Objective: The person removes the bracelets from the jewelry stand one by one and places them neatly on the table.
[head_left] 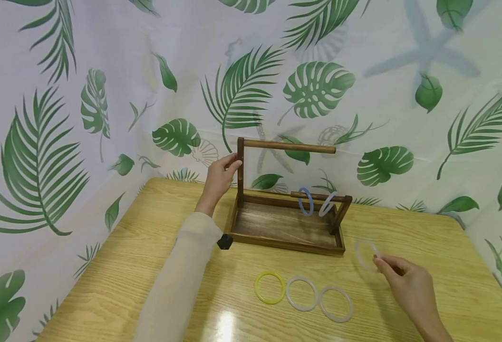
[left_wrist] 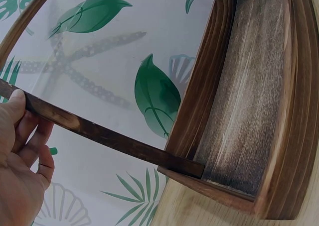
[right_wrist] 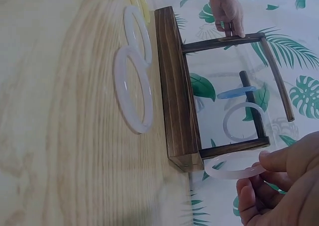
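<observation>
Right hand [head_left: 410,284] pinches pale ring [right_wrist: 229,174] right of lower bar [head_left: 317,196], whose free end [head_left: 294,194] points left; left hand [head_left: 220,177] grips post [head_left: 240,183].

High forward-down head view, nearer wrist views, wooden rack [head_left: 286,244] in all.

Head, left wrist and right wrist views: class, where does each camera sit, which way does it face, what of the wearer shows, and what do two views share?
Head: worn on the head, facing forward and down at the wooden rack; left hand, left sleeve and right hand show.
Left wrist: facing the tall post; only the left hand shows.
Right wrist: facing the held clear ring and rack; both hands show.
Shared: head and right wrist both show the blue ring.
</observation>
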`<state>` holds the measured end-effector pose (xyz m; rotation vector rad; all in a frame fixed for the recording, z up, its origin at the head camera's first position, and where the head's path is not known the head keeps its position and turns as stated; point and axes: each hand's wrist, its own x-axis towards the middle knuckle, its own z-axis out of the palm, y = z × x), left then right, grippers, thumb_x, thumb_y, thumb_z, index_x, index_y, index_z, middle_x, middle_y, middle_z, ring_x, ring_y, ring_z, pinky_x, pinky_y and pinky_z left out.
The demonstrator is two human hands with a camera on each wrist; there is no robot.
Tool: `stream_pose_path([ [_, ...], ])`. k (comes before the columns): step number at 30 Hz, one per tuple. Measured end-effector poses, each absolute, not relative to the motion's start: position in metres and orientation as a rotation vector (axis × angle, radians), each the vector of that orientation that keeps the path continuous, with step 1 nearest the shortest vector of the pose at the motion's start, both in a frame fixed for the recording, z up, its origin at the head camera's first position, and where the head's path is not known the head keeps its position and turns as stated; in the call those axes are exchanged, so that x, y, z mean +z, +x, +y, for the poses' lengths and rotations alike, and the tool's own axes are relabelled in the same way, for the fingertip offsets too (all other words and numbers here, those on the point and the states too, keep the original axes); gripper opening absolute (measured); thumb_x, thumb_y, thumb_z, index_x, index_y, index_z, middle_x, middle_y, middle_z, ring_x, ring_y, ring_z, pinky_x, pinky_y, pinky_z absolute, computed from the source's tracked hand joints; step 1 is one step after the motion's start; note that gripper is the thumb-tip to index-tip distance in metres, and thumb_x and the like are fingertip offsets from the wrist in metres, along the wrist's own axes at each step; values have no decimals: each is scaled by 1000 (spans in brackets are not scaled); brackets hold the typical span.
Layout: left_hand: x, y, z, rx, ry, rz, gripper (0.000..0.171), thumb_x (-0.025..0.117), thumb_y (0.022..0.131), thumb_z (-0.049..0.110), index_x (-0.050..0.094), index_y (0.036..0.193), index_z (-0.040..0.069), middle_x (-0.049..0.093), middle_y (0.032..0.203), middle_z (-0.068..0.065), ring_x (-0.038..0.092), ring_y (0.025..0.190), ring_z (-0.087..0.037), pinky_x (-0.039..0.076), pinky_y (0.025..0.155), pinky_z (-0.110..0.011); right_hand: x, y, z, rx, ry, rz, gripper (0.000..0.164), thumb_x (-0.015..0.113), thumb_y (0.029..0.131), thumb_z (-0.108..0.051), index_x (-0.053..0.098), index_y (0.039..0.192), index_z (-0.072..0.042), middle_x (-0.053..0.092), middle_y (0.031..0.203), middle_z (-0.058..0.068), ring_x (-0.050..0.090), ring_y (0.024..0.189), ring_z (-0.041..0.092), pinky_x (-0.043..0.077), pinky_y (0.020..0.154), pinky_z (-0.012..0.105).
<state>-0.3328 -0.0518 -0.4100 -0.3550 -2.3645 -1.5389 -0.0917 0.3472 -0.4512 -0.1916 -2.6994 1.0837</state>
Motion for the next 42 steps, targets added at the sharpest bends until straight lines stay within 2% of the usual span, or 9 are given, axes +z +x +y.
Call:
stream_pose_path([
  [5, -410, -332, -52, -1551, -348, -2362, 40, 62, 106, 21, 63, 140, 0, 68, 132, -18, 63, 118, -31, 50, 100, -44, -454, -89, 351, 1082, -222, -2756, 43, 67, 104, -29, 71, 121, 10, 76, 105, 20, 65, 77, 1, 53, 61, 20],
  [13, -410, -333, -51, -1555, -347, -2359, 40, 63, 106, 22, 64, 139, 0, 68, 133, -18, 63, 120, -31, 50, 101, -44, -457, -80, 354, 1034, -210, -2829, 42, 68, 103, -29, 72, 119, 9, 76, 104, 18, 66, 78, 5, 53, 64, 20],
  [17, -410, -333, -51, -1540, -351, -2368, 41, 62, 106, 23, 63, 140, 0, 67, 133, -18, 63, 120, -31, 50, 101, -44, -458, -75, 354, 1022, -211, -2859, 43, 66, 104, -30, 71, 121, 9, 76, 106, 18, 72, 86, 19, 55, 66, 23],
  [20, -410, -333, -51, -1548, -352, -2367, 41, 62, 106, 23, 63, 140, 0, 67, 134, -18, 63, 120, -32, 51, 100, -45, -459, -72, 354, 1031, -218, -2873, 43, 65, 104, -31, 71, 121, 9, 76, 107, 19, 72, 96, 34, 59, 70, 30],
  [21, -411, -333, -51, -1547, -353, -2367, 41, 62, 106, 23, 63, 140, 0, 67, 134, -18, 63, 120, -32, 51, 100, -45, -459, -70, 355, 1035, -220, -2876, 43, 65, 104, -30, 72, 121, 8, 76, 108, 19, 72, 97, 35, 60, 71, 32],
  [26, -412, -335, -51, -1527, -359, -2362, 40, 62, 106, 22, 63, 139, -1, 67, 132, -19, 64, 119, -32, 51, 100, -44, -460, -65, 355, 1056, -234, -2902, 41, 65, 104, -31, 74, 119, 6, 76, 109, 19, 73, 96, 32, 61, 74, 37],
  [34, -412, -335, -51, -1531, -365, -2365, 41, 62, 106, 23, 63, 140, -1, 67, 133, -19, 64, 119, -32, 51, 101, -44, -463, -61, 353, 1046, -258, -2945, 37, 69, 102, -28, 75, 115, 6, 76, 109, 18, 73, 91, 24, 56, 68, 23],
  [42, -412, -335, -52, -1544, -370, -2353, 41, 62, 106, 22, 63, 140, -1, 67, 133, -19, 63, 119, -32, 50, 101, -44, -465, -59, 355, 1030, -246, -2979, 34, 70, 101, -27, 77, 114, 4, 77, 108, 17, 73, 90, 22, 57, 70, 25],
])
